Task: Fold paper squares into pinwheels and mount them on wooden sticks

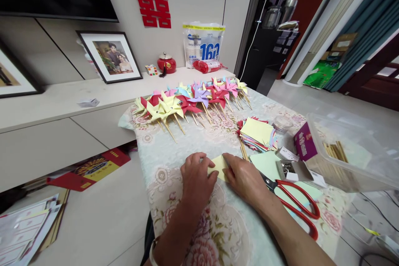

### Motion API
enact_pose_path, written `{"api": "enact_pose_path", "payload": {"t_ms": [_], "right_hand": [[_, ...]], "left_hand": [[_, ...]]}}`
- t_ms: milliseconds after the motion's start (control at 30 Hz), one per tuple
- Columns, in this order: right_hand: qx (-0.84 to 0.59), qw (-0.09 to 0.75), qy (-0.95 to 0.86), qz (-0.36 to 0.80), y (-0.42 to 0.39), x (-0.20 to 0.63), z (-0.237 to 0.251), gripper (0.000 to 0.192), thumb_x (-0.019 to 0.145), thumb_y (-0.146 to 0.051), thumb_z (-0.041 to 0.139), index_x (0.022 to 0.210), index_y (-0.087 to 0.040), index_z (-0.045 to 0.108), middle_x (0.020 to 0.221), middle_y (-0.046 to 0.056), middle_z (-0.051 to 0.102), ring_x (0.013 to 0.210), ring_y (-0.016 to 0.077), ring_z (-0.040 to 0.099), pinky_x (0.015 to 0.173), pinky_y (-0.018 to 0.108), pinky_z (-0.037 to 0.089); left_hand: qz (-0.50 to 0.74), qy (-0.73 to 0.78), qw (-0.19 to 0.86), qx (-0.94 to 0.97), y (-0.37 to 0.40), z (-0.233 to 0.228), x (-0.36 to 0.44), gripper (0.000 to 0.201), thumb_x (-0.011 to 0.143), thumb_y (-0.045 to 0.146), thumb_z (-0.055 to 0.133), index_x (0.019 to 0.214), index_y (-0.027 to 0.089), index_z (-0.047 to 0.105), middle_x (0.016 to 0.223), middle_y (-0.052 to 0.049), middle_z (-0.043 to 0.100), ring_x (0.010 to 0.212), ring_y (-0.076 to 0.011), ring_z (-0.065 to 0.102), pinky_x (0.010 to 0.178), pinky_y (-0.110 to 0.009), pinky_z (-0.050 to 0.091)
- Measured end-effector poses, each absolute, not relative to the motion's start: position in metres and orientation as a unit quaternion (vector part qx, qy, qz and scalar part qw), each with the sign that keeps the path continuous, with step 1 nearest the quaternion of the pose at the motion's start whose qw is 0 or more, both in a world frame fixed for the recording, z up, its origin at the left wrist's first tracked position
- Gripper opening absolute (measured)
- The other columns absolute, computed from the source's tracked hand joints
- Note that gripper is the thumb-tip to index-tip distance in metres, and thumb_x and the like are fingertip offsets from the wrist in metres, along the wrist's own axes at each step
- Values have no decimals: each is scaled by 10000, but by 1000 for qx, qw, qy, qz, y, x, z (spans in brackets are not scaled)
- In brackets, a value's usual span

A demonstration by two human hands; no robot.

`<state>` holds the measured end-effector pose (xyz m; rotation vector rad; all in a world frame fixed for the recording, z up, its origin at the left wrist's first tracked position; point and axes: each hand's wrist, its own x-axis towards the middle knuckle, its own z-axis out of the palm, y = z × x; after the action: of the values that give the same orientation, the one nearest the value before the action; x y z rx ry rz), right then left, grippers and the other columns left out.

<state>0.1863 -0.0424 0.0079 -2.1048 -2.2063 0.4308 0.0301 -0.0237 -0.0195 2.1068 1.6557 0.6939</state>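
Both hands, left hand (197,178) and right hand (245,179), press fingers flat together on a yellow paper square (219,166) on the floral tablecloth (199,141)

Both hands covered most of the yellow paper (219,165). Right of it, the wrist hid part of the red scissors (296,205), and the clear bin (352,153) ran off-frame.

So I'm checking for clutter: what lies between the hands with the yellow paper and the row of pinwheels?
Head view: only bare floral tablecloth between the yellow paper and pinwheels.
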Motion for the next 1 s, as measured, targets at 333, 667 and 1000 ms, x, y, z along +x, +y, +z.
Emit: {"api": "enact_pose_path", "payload": {"t_ms": [333,667,1000], "right_hand": [[-694,32,-714,86,-47,179,17,206,908,-177,560,1108,-193,606,1060,95,629,830,230,664,592,291,315],[-636,136,-731,207,-43,182,5,121,869,-85,565,853,-184,634,855,28,655,795,161,606,714,247,372],[-648,160,-713,216,-44,181,3,36,866,-185,646,847,-195,618,831,12,635,745,151,569,666,244,339]], "left_hand": [[240,591,181,749,-26,-18,31,98,797,178,675,872,238,661,1208,-71,629,1187,-307,511,939,-479,374],[240,594,190,744,-28,-18,30,127,811,172,642,925,228,650,1248,-85,598,1222,-313,479,955,-477,380],[249,630,178,713,-27,-23,30,413,796,206,627,1206,165,603,1357,-155,473,1257,-365,422,1007,-517,397]]}}
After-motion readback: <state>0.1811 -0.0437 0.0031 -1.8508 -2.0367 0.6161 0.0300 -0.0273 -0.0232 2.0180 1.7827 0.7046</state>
